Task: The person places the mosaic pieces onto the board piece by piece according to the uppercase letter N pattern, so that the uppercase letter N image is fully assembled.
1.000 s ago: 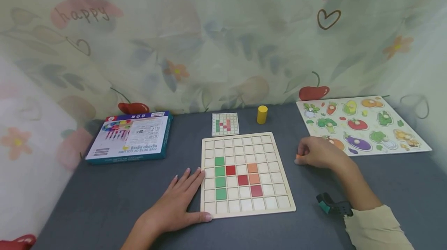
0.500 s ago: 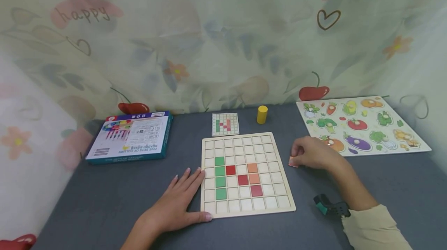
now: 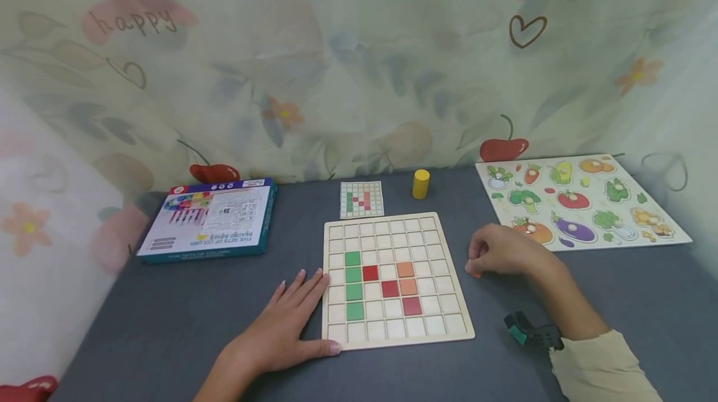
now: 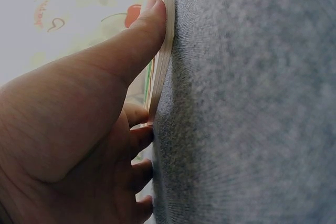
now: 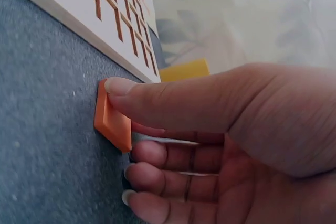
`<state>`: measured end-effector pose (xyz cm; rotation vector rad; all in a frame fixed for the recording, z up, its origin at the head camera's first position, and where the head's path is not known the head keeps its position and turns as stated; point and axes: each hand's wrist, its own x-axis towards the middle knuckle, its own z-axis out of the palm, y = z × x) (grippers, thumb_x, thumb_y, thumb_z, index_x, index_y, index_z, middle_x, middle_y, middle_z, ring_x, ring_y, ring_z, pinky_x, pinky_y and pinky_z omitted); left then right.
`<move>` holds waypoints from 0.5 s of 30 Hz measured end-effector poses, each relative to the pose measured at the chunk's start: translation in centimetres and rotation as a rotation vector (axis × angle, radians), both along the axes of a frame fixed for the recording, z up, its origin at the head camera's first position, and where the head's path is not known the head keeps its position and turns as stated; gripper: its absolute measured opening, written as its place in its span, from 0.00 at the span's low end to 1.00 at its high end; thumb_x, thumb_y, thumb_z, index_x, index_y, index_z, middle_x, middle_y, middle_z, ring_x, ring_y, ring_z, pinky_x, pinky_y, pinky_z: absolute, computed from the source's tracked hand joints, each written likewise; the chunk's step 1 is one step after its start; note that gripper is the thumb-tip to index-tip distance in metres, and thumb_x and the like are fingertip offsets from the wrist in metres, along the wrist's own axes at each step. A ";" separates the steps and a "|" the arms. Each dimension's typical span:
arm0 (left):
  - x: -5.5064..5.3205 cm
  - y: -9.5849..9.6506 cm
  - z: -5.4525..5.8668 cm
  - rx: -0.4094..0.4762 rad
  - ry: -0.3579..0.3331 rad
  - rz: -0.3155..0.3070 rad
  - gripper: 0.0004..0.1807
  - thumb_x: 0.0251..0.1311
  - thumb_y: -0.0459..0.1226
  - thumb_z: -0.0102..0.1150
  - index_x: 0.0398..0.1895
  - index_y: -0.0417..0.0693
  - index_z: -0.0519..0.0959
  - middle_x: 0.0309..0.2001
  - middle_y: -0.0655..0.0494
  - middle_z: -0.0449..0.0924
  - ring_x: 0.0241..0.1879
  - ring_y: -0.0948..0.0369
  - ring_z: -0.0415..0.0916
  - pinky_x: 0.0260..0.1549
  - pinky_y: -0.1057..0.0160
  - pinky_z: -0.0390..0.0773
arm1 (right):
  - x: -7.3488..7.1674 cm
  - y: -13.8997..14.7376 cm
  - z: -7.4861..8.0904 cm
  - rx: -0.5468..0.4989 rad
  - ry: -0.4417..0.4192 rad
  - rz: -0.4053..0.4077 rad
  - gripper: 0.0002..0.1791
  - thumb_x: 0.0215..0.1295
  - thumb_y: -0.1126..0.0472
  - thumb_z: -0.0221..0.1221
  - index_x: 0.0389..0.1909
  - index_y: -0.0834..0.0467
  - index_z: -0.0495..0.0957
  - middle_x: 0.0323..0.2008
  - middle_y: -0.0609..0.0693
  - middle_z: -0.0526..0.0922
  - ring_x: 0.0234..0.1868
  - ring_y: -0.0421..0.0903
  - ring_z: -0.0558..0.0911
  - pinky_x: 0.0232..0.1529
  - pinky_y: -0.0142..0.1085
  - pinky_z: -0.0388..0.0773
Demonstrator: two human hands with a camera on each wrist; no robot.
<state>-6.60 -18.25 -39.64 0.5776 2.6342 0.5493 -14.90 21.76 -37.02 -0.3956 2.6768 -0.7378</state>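
Observation:
A wooden grid board [image 3: 377, 331] lies on the dark table, with several green tiles [image 3: 354, 292] in one column and red tiles [image 3: 389, 289] and orange tiles [image 3: 408, 287] to their right. At the board's left edge rests my left hand [image 3: 280, 330], fingers straight and thumb by the near corner. In the left wrist view the thumb [image 4: 139, 38] lies along the board's side. Just right of the board, my right hand [image 3: 507, 252] pinches a square orange tile [image 5: 114, 120], tilted close over the table. Only a sliver of that tile shows in the head view.
Behind the board lie a small pattern card [image 3: 361, 200] and a standing yellow cylinder [image 3: 421, 184]. A boxed toy set [image 3: 210, 221] is at the back left. The vegetable puzzle board [image 3: 608, 221] lies at the right, behind my right hand. A dark wrist strap [image 3: 533, 331] surrounds the right wrist.
My right hand has moved a little left toward the board, then slightly nearer to me, with the orange tile turning in its pinch. My left hand and the board have stayed still.

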 end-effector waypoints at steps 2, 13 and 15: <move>0.0 0.0 0.0 0.001 0.000 0.000 0.60 0.51 0.75 0.56 0.82 0.56 0.48 0.80 0.57 0.45 0.78 0.48 0.36 0.70 0.36 0.38 | 0.1 -0.3 0.0 -0.022 -0.011 0.024 0.09 0.54 0.63 0.72 0.24 0.55 0.79 0.19 0.45 0.75 0.24 0.43 0.73 0.27 0.38 0.69; 0.0 -0.2 0.0 0.025 0.001 -0.015 0.60 0.52 0.75 0.54 0.82 0.55 0.48 0.80 0.56 0.45 0.78 0.47 0.37 0.70 0.36 0.39 | 0.2 -0.9 0.5 -0.080 0.002 0.051 0.07 0.57 0.68 0.69 0.26 0.57 0.80 0.20 0.45 0.78 0.23 0.43 0.75 0.27 0.39 0.72; 0.0 -0.2 0.0 0.027 0.005 -0.017 0.61 0.52 0.75 0.54 0.82 0.55 0.48 0.80 0.56 0.45 0.78 0.47 0.37 0.70 0.36 0.39 | 0.0 -0.7 0.7 -0.096 -0.004 0.041 0.06 0.58 0.69 0.67 0.27 0.58 0.80 0.21 0.45 0.79 0.24 0.44 0.76 0.28 0.40 0.74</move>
